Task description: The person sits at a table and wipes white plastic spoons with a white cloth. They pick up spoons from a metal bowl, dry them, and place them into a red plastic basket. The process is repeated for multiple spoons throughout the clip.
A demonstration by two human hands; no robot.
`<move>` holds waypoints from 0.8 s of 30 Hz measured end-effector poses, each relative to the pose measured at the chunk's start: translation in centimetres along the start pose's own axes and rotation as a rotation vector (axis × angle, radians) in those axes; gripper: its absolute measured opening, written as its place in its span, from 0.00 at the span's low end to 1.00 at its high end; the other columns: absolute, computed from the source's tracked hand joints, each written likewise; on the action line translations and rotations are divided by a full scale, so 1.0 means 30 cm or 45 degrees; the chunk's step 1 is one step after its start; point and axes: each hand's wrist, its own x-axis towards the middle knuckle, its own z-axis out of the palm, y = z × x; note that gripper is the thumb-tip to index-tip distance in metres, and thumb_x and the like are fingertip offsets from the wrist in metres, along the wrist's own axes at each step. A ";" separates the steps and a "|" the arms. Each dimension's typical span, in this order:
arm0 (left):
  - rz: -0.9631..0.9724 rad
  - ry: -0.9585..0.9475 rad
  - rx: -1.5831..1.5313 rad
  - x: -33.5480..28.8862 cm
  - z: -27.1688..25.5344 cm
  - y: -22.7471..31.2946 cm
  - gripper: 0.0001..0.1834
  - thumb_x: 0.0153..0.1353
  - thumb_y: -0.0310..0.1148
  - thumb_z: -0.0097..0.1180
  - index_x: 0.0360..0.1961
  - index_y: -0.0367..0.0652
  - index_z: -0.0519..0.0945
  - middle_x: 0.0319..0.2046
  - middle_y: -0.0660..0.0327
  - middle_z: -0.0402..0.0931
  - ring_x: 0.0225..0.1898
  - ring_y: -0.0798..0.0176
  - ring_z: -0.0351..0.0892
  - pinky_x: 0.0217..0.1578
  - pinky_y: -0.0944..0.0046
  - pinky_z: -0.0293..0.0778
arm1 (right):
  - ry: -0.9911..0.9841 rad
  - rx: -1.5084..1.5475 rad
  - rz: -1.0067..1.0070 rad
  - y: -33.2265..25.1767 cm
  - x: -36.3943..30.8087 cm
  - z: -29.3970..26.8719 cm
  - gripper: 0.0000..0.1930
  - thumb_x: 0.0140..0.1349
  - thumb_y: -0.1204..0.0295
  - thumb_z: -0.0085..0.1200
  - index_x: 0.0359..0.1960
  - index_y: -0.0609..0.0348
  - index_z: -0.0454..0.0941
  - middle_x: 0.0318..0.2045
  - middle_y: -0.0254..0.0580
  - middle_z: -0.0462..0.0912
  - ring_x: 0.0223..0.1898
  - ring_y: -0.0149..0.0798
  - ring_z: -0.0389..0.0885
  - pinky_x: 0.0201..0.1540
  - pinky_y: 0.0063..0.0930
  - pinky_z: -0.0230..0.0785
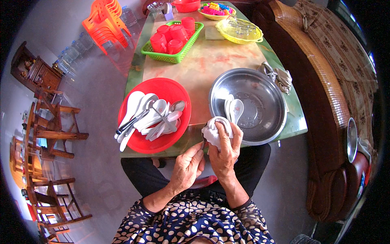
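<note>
My left hand (187,166) is closed around the handle of a thin metal utensil (203,144) at the table's near edge. The utensil's far end disappears into a white cloth (215,128), so its kind stays hidden. My right hand (226,156) grips that cloth, wrapped about the end. To the left, a red plastic basin (172,88) holds a heap of white spoons (133,105) and metal cutlery (177,106). On the right sits a steel basin (266,87) with a few white soup spoons (236,110) leaning at its left side.
Behind the basins, a green basket (177,58) carries several red cups (178,32). Farther right are a yellow basket (243,40) of glasses and a bowl of colourful pieces (215,9). A crumpled cloth (280,77) lies beside the steel basin. A long sofa (302,61) borders the table's right.
</note>
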 end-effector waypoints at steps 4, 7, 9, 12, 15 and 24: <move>0.011 0.056 0.071 0.002 -0.007 -0.020 0.18 0.69 0.36 0.40 0.55 0.40 0.70 0.14 0.69 0.65 0.12 0.78 0.59 0.12 0.77 0.56 | -0.188 0.105 0.115 -0.004 -0.018 -0.023 0.23 0.41 0.84 0.56 0.45 0.59 0.76 0.44 0.51 0.72 0.43 0.52 0.75 0.45 0.37 0.70; 0.018 0.049 0.073 0.001 -0.022 -0.028 0.17 0.69 0.37 0.40 0.54 0.41 0.71 0.14 0.70 0.65 0.12 0.78 0.59 0.12 0.77 0.56 | -0.384 0.187 0.077 -0.015 -0.024 -0.055 0.23 0.40 0.83 0.56 0.44 0.58 0.77 0.43 0.50 0.72 0.43 0.52 0.76 0.43 0.36 0.70; 0.023 0.032 0.068 0.002 -0.026 -0.023 0.17 0.69 0.36 0.40 0.54 0.42 0.72 0.14 0.71 0.65 0.12 0.79 0.58 0.12 0.77 0.56 | -0.438 0.220 0.038 -0.016 -0.012 -0.066 0.23 0.40 0.83 0.56 0.43 0.59 0.77 0.43 0.50 0.72 0.43 0.51 0.76 0.44 0.36 0.70; -0.003 0.004 0.043 0.000 -0.038 -0.021 0.17 0.69 0.36 0.40 0.54 0.42 0.71 0.14 0.70 0.64 0.12 0.78 0.58 0.11 0.77 0.55 | -0.434 0.147 -0.159 -0.007 0.012 -0.060 0.24 0.37 0.79 0.59 0.43 0.57 0.78 0.43 0.46 0.72 0.39 0.49 0.72 0.39 0.36 0.71; -0.165 -0.055 -0.114 -0.009 -0.045 0.006 0.15 0.69 0.33 0.40 0.53 0.42 0.71 0.16 0.69 0.64 0.14 0.78 0.57 0.13 0.77 0.56 | -0.358 -0.046 -0.371 -0.002 0.047 -0.040 0.27 0.33 0.75 0.60 0.44 0.54 0.78 0.44 0.42 0.72 0.37 0.48 0.70 0.36 0.35 0.71; -0.146 -0.029 -0.218 -0.013 -0.055 0.015 0.18 0.69 0.35 0.39 0.59 0.44 0.67 0.17 0.68 0.64 0.13 0.79 0.56 0.13 0.78 0.54 | -0.064 -0.202 -0.158 -0.009 0.018 0.051 0.28 0.38 0.80 0.56 0.48 0.56 0.77 0.48 0.54 0.67 0.47 0.55 0.69 0.49 0.41 0.64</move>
